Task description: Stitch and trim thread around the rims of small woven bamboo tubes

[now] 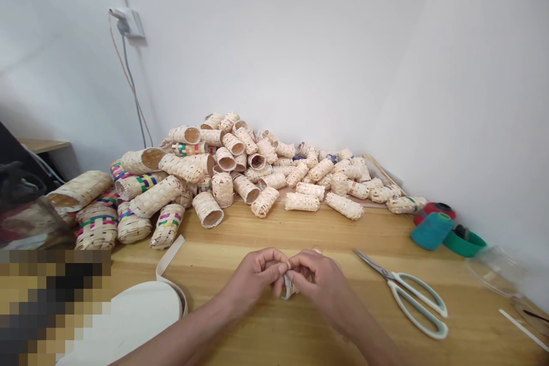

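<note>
Near the table's front middle, both hands meet around a small woven tube (290, 288) with a pale rim, largely hidden by the fingers. My left hand (261, 274) is closed, thumb and forefinger pinched at the tube's upper left edge. My right hand (316, 279) wraps the tube from the right, its fingertips touching those of my left hand. Whatever fine piece lies between the fingertips is too small to make out. Open scissors (401, 291) with white and green handles lie right of my hands. A roll of pale tape (137, 314) is at the left, its loose end sticking up.
Many woven tubes (223, 187) are heaped along the wall, some with coloured bands. A teal thread cone (433, 230), a red one and a green ring (465, 244) stand at the right. A clear container (495, 269) is beyond the scissors. The wooden table (274, 240) runs beneath everything.
</note>
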A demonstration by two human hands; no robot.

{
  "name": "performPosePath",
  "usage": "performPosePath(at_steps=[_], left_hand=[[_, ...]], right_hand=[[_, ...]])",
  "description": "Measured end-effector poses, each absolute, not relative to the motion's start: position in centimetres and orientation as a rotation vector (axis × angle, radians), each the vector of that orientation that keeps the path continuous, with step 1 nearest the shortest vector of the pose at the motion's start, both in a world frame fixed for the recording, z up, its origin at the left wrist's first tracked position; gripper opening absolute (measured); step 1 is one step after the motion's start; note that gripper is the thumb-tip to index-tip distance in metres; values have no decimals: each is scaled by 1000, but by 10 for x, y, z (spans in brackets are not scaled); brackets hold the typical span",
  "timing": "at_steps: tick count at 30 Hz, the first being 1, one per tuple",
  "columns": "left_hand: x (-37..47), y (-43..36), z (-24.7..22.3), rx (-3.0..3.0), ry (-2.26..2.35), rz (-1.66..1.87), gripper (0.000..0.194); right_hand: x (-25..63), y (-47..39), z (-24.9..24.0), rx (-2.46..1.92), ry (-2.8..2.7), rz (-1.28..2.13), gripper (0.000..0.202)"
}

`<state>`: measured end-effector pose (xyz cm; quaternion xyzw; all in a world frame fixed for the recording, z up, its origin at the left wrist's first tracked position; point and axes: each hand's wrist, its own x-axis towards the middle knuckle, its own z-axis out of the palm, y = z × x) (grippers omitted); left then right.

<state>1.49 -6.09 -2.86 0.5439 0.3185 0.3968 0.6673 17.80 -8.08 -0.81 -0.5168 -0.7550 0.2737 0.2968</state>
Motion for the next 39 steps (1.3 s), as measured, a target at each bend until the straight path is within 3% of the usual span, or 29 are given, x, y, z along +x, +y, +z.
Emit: performPosePath(at_steps=[11,15,18,32,39], left_hand=[[17,-55,-33,1352,859,998,28],[8,-53,-24,1693,1118,1238,13],[4,-58,-16,2008,1164,1310,15],[13,-69,-16,2218,1230,878,27],[11,-65,-25,2084,1175,880,30]], right_hand=[[178,-75,-17,-1353,-1936,739,17],[179,-74,-21,-1346,-1907,754,16],[179,-73,-24,-1331,-1893,738,17],[180,-76,-29,-1235,-1945,709,17],[179,-77,-29,-1207,-2021,665,18]])
